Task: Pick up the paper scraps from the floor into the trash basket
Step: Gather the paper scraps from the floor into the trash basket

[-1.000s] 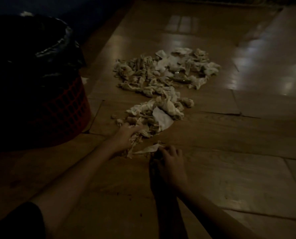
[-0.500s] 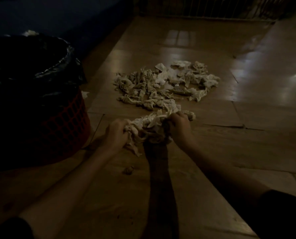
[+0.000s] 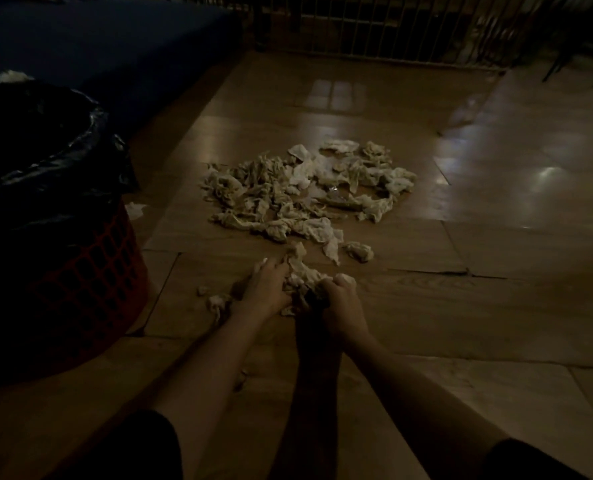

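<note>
A wide heap of crumpled pale paper scraps (image 3: 309,188) lies on the wooden floor ahead of me. Nearer, my left hand (image 3: 265,289) and my right hand (image 3: 340,303) press together around a bunch of scraps (image 3: 300,275), low over the floor. Two small loose scraps (image 3: 217,301) lie just left of my left hand. The red lattice trash basket (image 3: 87,282), lined with a black bag (image 3: 46,161), stands at the left, an arm's length from my hands.
A small scrap (image 3: 136,209) lies beside the basket. A dark blue mattress or platform (image 3: 97,46) runs along the far left. A white barred railing (image 3: 374,32) closes the far end. The floor (image 3: 496,289) shines at the right.
My hands have drawn the near clump of scraps together and bunched it tightly between them. The view has tilted up, showing the railing.
</note>
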`<state>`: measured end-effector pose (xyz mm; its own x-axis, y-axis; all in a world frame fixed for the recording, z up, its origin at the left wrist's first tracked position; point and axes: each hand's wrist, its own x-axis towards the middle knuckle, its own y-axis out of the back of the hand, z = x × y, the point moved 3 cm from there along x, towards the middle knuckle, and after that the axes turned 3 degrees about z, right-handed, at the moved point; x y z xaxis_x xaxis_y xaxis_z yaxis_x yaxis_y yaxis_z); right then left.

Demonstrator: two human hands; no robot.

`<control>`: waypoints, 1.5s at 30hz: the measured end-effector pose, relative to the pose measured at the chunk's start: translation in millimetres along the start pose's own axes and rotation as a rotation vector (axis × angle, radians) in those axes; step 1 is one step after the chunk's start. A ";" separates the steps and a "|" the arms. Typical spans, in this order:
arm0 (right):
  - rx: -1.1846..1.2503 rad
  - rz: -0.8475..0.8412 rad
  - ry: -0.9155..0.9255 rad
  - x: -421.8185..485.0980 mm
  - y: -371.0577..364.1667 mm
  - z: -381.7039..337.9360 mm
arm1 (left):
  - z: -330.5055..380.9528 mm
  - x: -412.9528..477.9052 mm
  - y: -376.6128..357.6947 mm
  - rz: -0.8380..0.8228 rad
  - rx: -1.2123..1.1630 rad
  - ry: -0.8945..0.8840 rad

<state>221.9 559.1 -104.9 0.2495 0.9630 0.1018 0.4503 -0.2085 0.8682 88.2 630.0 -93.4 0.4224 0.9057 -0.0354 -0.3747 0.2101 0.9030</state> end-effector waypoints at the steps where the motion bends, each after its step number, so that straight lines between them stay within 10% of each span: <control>1: 0.023 0.006 -0.007 -1.8 3.2 0.9 | 3.5 -3.1 -0.8 0.043 -0.006 -0.026; 9: 0.384 -0.055 -0.178 2.6 65.0 -22.8 | -3.1 -30.9 78.1 0.237 -0.226 -0.079; 17: 0.461 0.021 0.201 55.7 168.3 -193.5 | 3.1 -87.9 293.8 0.571 -0.262 -0.212; 24: 0.545 0.052 0.484 83.7 173.7 -345.1 | -81.6 -133.9 419.4 0.684 -0.025 0.123; 36: -0.076 -0.429 0.860 100.3 43.2 -436.5 | -162.9 -169.0 384.1 0.512 0.058 0.431; 45: 0.012 -0.092 1.259 115.2 126.8 -404.1 | -100.8 -121.3 376.6 0.646 0.242 0.364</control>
<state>-38.8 712.6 213.1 -0.7678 0.4678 0.4377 0.4317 -0.1271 0.8930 -187.4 636.4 207.9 -0.1316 0.8936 0.4291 -0.2457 -0.4488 0.8592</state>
